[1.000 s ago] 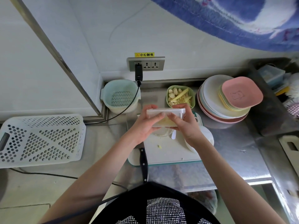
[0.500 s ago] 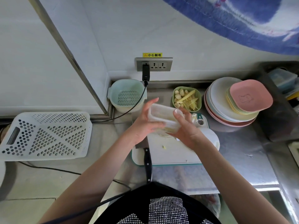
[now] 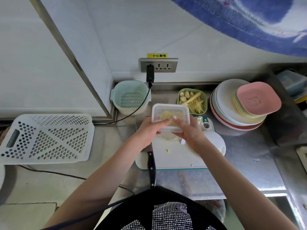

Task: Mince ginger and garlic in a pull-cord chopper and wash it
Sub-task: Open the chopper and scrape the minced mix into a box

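Held up over the cutting board [image 3: 179,155], tipped toward the camera: clear container [image 3: 171,117] with pale mince inside. Gripped by left hand [image 3: 149,131] and right hand [image 3: 189,131], thumbs curled over the near rim. Best kept level, grip firm, avoiding spills.

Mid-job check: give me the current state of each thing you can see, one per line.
clear container: held up over the board, tipped toward the camera, yellowish mince inside
left hand: grips the container
right hand: grips the container
green dish: holds garlic cloves and ginger strips
knife: lying on the cutting board
colander: empty
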